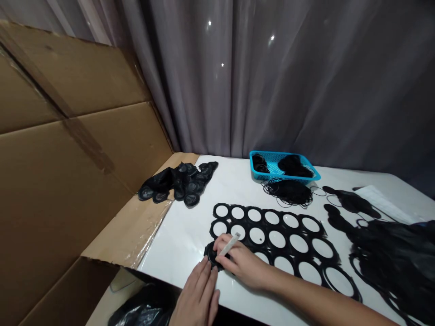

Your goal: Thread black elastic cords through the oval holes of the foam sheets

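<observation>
A black sheet with several round punched holes (272, 233) lies on the white table (190, 231). At its near left corner sits a black round disc (212, 256). My right hand (241, 262) is closed on a thin white stick-like tool (230, 243) and rests over the disc. Flat on the table edge lies my left hand (199, 296), fingers stretched out together and fingertips touching the disc's near side.
A pile of black discs (180, 181) lies at the table's far left. A blue basket (283, 166) with black rings stands at the back, with loose thin rings (288, 190) before it. Black offcuts (390, 253) heap at right. Cardboard box walls (68, 158) rise at left.
</observation>
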A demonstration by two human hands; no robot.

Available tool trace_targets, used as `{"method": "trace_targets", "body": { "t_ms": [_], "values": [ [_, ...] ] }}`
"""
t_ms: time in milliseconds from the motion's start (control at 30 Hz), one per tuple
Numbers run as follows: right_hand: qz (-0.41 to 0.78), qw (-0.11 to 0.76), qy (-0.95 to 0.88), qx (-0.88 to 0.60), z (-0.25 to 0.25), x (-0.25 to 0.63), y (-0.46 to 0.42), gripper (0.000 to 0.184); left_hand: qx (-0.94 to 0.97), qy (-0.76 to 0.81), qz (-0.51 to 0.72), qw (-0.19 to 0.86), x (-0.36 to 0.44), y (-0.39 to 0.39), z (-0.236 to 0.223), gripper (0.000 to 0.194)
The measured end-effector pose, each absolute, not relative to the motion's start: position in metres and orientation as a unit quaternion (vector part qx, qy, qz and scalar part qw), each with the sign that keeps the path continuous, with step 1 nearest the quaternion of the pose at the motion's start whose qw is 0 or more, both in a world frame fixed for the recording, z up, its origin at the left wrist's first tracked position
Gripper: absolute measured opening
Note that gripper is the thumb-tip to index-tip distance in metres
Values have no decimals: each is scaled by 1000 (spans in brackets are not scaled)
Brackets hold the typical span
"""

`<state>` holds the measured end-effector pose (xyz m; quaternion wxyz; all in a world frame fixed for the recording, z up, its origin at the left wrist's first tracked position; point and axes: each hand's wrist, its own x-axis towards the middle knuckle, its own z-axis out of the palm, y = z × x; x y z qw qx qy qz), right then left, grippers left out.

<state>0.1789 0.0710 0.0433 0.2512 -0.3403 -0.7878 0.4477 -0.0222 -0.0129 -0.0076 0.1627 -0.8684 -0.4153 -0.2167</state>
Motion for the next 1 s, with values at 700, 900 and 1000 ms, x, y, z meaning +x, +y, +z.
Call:
{"method": "trace_targets", "body": {
  "t_ms": [700, 900, 1000],
  "values": [
    [290, 236, -875, -308, 27, 173, 57, 16, -884, -382, -204, 176, -23, -6, 1, 34],
    [392, 398, -676, -481, 25, 192, 112, 27, -888, -369, -212, 176, -23, -2, 9, 33],
    [434, 501, -537, -522, 38, 235, 152, 35, -886, -358, -218, 199, -26, 2, 8, 30]
  ]
}}
